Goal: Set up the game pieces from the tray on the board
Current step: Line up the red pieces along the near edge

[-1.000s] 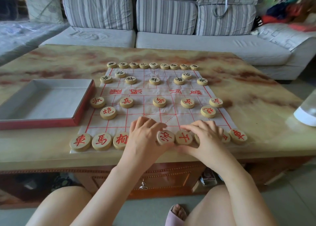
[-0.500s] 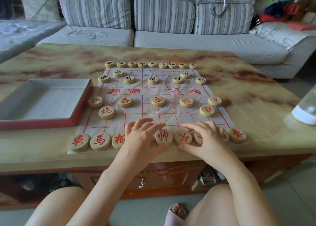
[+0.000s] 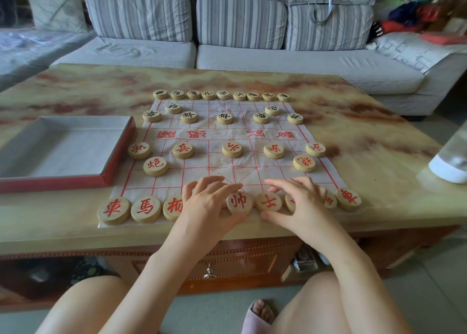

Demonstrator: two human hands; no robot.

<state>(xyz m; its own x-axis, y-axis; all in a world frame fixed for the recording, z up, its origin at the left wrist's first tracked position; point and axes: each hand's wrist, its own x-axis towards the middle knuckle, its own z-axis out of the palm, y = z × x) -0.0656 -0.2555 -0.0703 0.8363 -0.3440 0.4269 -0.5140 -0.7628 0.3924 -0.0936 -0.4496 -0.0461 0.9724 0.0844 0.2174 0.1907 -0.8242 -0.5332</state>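
1. Xiangqi pieces of pale wood, round discs with red characters, line the near edge of the cloth board (image 3: 227, 171); the general piece (image 3: 239, 202) sits at the middle of that row.
2. Left hand (image 3: 204, 207): the thumb lies under the near rim of the general piece and the spread fingers (image 3: 228, 187) arch over its far side, so the hand pinches that disc lightly; whether it is lifted off the cloth cannot be told.
3. Right hand (image 3: 300, 204): fingers loosely spread and curled over the row, thumb stretched toward the near side of the advisor piece (image 3: 269, 201); it grips nothing that shows.
4. Hidden parts: the left hand covers one piece wholly and half of the elephant piece (image 3: 173, 207); the right hand hides most of two discs, whose characters cannot be read.
5. Clear of the hands on that row are the left chariot piece (image 3: 113, 210), the horse piece (image 3: 146, 208) and the right chariot piece (image 3: 348, 198).
6. Farther out, five red soldiers (image 3: 232, 149) and two cannons stand on the grid; the black-lettered pieces (image 3: 224, 118) fill the far side, their back row small and hard to read.
7. Left of the board lies the red-walled tray (image 3: 118, 154), its near-left corner cut off by the picture's edge.
8. At the right edge a white-based bottle (image 3: 447, 166) is only partly in view on the marble-patterned table (image 3: 379, 141).
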